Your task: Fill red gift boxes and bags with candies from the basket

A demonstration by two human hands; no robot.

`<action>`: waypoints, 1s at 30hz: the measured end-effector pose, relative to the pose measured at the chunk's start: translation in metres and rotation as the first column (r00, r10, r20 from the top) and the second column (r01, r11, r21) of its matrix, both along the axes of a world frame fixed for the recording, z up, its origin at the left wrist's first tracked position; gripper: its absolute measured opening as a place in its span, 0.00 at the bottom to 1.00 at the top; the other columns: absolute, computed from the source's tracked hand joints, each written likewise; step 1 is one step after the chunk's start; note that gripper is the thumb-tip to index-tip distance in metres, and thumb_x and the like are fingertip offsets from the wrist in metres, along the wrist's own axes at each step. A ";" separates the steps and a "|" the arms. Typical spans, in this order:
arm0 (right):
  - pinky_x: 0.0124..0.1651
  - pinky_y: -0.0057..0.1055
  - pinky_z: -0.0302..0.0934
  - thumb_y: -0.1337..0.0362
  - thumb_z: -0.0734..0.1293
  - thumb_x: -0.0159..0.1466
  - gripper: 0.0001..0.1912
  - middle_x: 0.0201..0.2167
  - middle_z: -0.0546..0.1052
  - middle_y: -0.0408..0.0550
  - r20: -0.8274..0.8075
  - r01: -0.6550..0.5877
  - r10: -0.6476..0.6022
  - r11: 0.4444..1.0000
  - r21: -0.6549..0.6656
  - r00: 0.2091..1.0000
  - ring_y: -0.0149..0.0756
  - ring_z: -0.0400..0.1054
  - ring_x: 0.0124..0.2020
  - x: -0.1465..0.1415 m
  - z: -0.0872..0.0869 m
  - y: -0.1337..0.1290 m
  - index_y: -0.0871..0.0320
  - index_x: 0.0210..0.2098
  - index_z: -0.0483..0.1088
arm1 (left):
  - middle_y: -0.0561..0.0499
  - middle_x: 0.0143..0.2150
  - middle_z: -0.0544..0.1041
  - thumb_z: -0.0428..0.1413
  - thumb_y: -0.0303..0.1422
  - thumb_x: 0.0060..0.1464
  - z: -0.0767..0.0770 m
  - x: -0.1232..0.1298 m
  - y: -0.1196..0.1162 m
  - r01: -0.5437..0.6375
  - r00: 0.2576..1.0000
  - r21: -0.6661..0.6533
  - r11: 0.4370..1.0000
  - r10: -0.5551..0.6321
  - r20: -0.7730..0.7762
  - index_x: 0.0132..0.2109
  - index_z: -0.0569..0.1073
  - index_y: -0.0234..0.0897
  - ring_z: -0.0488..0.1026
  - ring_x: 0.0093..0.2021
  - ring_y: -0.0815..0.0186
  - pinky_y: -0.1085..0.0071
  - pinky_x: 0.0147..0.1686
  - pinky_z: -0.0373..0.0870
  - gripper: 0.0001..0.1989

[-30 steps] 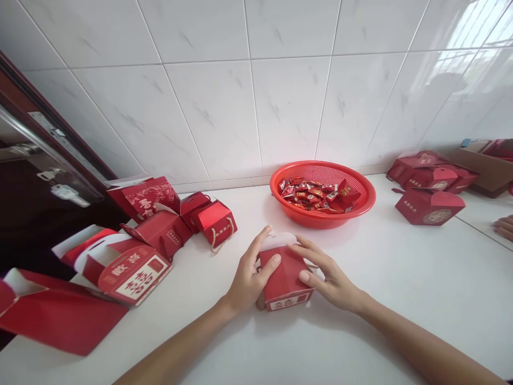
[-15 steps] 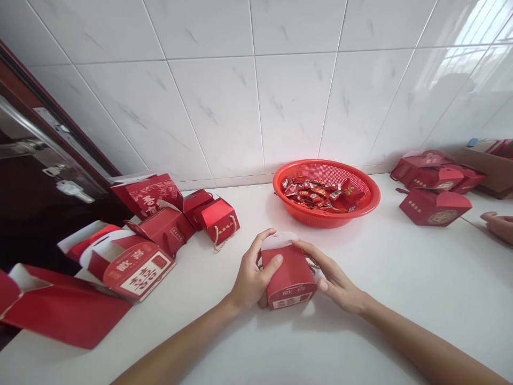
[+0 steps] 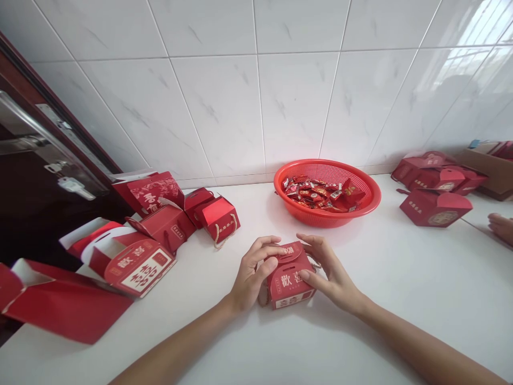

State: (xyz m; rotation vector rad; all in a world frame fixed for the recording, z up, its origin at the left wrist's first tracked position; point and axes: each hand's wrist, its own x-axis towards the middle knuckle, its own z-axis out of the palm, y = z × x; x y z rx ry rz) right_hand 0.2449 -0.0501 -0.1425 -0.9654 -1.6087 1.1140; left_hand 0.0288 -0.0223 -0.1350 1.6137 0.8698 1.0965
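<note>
A small red box (image 3: 289, 278) with gold characters and a pale front label rests on the white table (image 3: 248, 347). Its two rounded flaps are folded over the top. My left hand (image 3: 253, 271) wraps the box's left side, thumb and fingers on its top. My right hand (image 3: 331, 274) grips the right side, with the thumb on the front flap and the fingers at the back corner. Part of a twisted rope handle shows at the box's right side, partly hidden by my right hand.
Behind the box stands a red plastic basket (image 3: 326, 219) of wrapped sweets. Several red boxes, including one with rope handles (image 3: 219, 218), sit at left. More red boxes (image 3: 436, 207) and a brown carton (image 3: 487, 174) are at right, near another person's hand (image 3: 500, 227).
The box's flaps have come down over its top, and the characters on them now face up. My right thumb has moved onto the front flap. The other person's hand has shifted slightly right.
</note>
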 end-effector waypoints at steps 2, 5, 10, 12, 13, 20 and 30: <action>0.60 0.45 0.64 0.53 0.68 0.67 0.29 0.59 0.70 0.57 0.015 0.001 -0.001 1.000 -0.012 1.000 0.46 0.66 0.61 0.000 0.002 0.000 0.49 0.63 0.56 | 0.43 0.57 0.72 0.57 0.42 0.61 -0.001 0.001 -0.001 -0.029 0.999 -0.020 0.999 0.029 -0.039 0.42 0.81 0.41 0.68 0.62 0.52 0.58 0.60 0.67 0.12; 0.55 0.44 0.67 0.51 0.69 0.65 0.29 0.58 0.71 0.56 0.082 0.050 -0.047 0.998 -0.041 0.996 0.45 0.70 0.55 0.000 0.003 0.001 0.51 0.60 0.59 | 0.44 0.57 0.72 0.59 0.38 0.58 0.001 0.004 -0.003 -0.064 0.995 -0.036 0.997 0.061 -0.080 0.42 0.79 0.41 0.69 0.61 0.52 0.57 0.61 0.67 0.09; 0.40 0.37 0.70 0.46 0.70 0.61 0.24 0.40 0.74 0.49 0.195 0.178 -0.178 0.984 0.016 0.964 0.38 0.70 0.36 0.005 0.004 0.006 0.54 0.49 0.67 | 0.43 0.58 0.72 0.58 0.38 0.57 0.009 0.006 -0.002 -0.097 0.988 -0.073 0.993 0.087 -0.127 0.53 0.74 0.41 0.70 0.60 0.53 0.58 0.60 0.68 0.17; 0.33 0.33 0.67 0.45 0.69 0.63 0.24 0.35 0.72 0.46 0.176 0.181 -0.180 0.983 0.012 0.968 0.36 0.68 0.33 0.007 0.005 0.007 0.54 0.50 0.67 | 0.43 0.60 0.71 0.60 0.39 0.55 0.013 0.004 0.002 -0.114 0.979 -0.106 0.988 0.093 -0.182 0.57 0.70 0.42 0.69 0.61 0.53 0.57 0.59 0.68 0.23; 0.31 0.32 0.66 0.45 0.68 0.64 0.24 0.33 0.71 0.45 0.166 0.167 -0.168 0.986 0.019 0.972 0.36 0.68 0.32 0.007 0.006 0.007 0.53 0.52 0.67 | 0.42 0.60 0.70 0.61 0.40 0.54 0.015 0.002 0.004 -0.125 0.971 -0.122 0.985 0.096 -0.219 0.58 0.69 0.43 0.69 0.61 0.52 0.56 0.59 0.68 0.25; 0.32 0.33 0.65 0.46 0.66 0.67 0.23 0.32 0.69 0.47 0.329 0.027 -0.101 0.974 0.224 0.939 0.33 0.64 0.27 0.007 0.012 0.006 0.53 0.53 0.76 | 0.49 0.43 0.75 0.63 0.53 0.48 0.026 -0.011 0.019 -0.119 0.898 -0.166 0.979 0.034 -0.439 0.50 0.67 0.41 0.75 0.45 0.55 0.58 0.48 0.71 0.29; 0.32 0.31 0.62 0.50 0.65 0.69 0.23 0.38 0.78 0.51 0.299 0.020 -0.062 0.990 0.142 0.952 0.32 0.63 0.28 0.005 0.010 0.007 0.56 0.57 0.75 | 0.53 0.30 0.74 0.57 0.46 0.52 0.048 -0.032 0.039 0.037 0.913 -0.308 0.951 -0.157 -0.376 0.29 0.68 0.39 0.74 0.36 0.60 0.63 0.42 0.68 0.15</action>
